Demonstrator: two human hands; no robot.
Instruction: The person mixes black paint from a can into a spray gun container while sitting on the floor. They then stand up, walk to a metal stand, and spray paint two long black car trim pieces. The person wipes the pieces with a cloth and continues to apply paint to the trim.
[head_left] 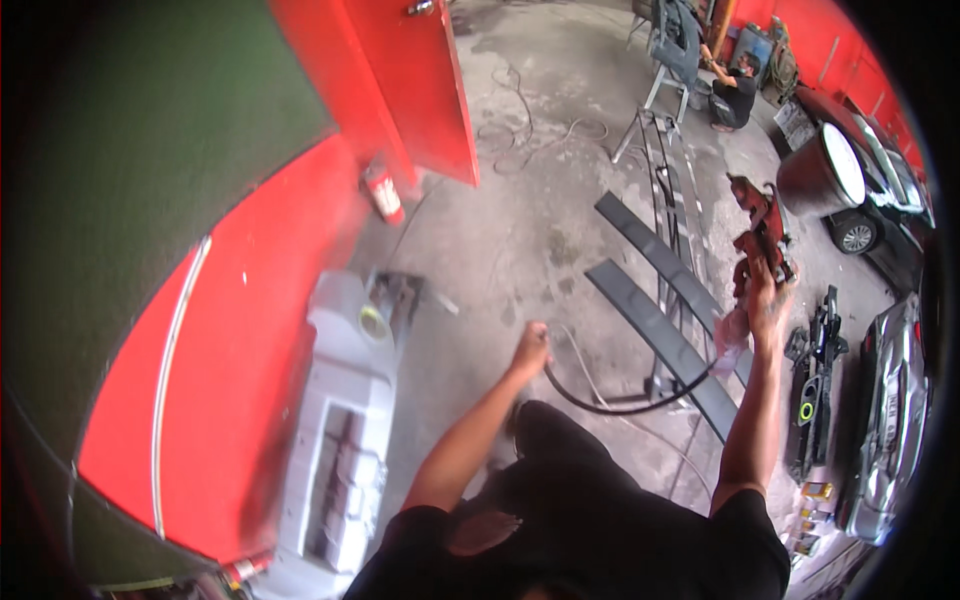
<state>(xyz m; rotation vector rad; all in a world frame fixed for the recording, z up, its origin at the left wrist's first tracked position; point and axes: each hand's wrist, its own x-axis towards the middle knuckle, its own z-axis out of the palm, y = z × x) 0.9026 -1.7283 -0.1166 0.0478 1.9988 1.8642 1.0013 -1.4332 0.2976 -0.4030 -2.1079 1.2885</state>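
My left hand [533, 350] is closed around one end of a black hose [610, 410] in front of my body. From there the hose sags in a curve to the right, toward a pinkish, crumpled, sheet-like thing [733, 328] beside my right wrist. My right arm is stretched forward, with my right hand [768, 298] at an irregular reddish-brown part [762, 228]. The fingers are partly hidden behind it, and its exact kind does not show. Just beyond it is a bucket-like drum [815, 172] with a white top.
Two long dark panels [655, 335] lie across a metal frame [690, 215]. A grey bumper [345, 400] stands at left, near a fire extinguisher [383, 192] and a red door [410, 80]. Car parts [818, 380] and a dark car [880, 170] are right; a person [735, 95] crouches far off.
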